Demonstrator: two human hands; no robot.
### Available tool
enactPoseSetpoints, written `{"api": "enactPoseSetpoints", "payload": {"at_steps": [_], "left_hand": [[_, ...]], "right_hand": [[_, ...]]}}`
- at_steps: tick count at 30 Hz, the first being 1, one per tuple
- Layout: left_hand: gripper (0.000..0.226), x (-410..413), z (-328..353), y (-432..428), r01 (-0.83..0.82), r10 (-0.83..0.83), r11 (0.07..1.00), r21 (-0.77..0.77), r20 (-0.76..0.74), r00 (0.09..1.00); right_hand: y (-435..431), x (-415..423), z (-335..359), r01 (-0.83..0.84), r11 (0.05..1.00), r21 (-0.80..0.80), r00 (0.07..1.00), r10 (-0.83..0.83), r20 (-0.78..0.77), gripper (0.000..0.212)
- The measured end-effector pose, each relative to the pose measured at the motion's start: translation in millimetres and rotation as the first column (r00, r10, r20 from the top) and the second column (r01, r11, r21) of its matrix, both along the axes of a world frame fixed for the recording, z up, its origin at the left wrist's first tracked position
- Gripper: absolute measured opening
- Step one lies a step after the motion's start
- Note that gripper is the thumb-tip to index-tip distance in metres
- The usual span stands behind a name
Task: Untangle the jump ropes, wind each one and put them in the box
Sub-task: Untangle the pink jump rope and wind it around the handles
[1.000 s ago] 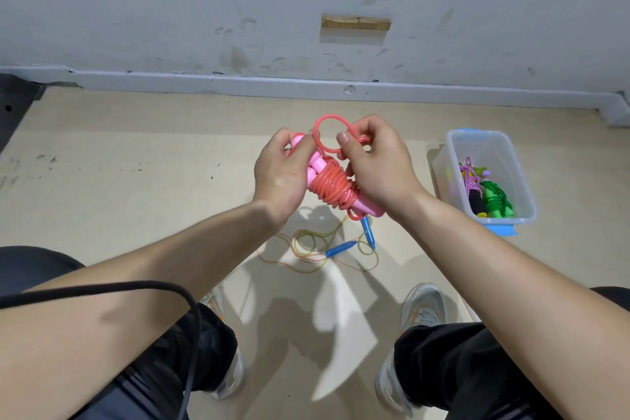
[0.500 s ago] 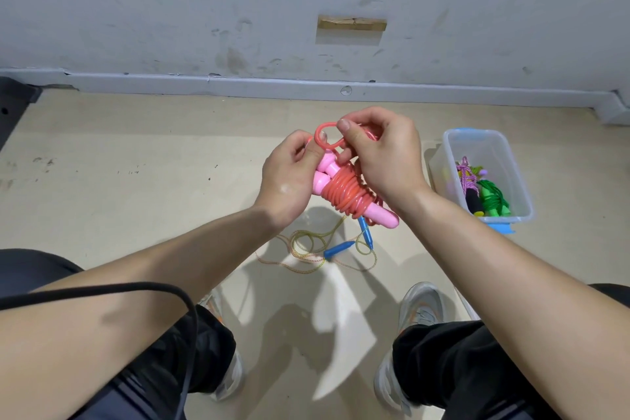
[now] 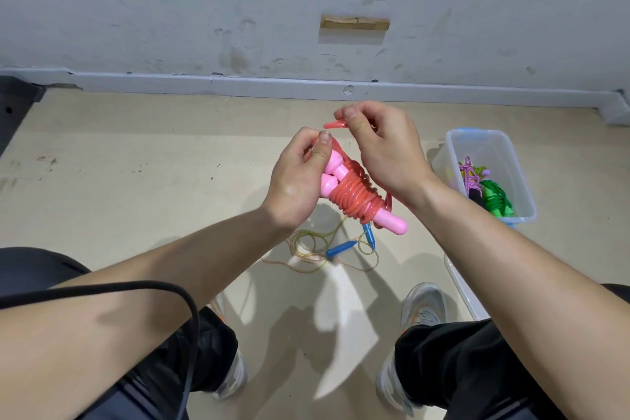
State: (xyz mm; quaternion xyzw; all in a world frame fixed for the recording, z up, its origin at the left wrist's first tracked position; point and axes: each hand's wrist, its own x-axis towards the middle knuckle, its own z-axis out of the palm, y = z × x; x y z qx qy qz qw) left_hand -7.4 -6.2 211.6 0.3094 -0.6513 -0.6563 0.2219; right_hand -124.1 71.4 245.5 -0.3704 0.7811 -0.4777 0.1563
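Box (image 3: 478,132) (wound ropes inside) sits on floor (image 3: 136,198), right. L hand (image 3: 300,181) grips pink rope bundle (image 3: 358,194) mid-air by its handles; R hand (image 3: 385,153) pinches its end, pulled from open loop to short tail, so wrap's nearly locked. Blue-handled rope (image 3: 341,247) lies unwound beneath.

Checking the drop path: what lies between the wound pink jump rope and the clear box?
Head view: only the right hand and wrist, pinching part of the pink jump rope; otherwise bare floor up to the clear box.
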Motion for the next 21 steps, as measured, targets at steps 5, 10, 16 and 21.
{"api": "enactPoseSetpoints", "payload": {"at_steps": [5,10,16,21], "left_hand": [[0.047,-3,0,-1,-0.121,0.119,0.991,0.052,0.043,0.992],[0.043,-6,6,-13,-0.218,0.21,0.966,0.14,0.07,0.975],[0.037,-7,8,-12,-0.19,0.182,0.953,0.235,0.055,0.982],[0.04,-8,6,-15,-0.151,0.138,0.954,0.26,0.07,0.988]], "right_hand": [[0,0,-2,-0.016,1.0,-0.01,0.999,0.017,0.045,0.025],[-1,-1,-6,-0.026,0.999,-0.032,0.999,0.028,0.04,0.017],[-3,2,-14,-0.057,0.998,-0.041,0.998,0.057,-0.007,0.029],[-1,4,-12,-0.091,0.994,-0.054,0.984,0.081,-0.158,0.013]]}}
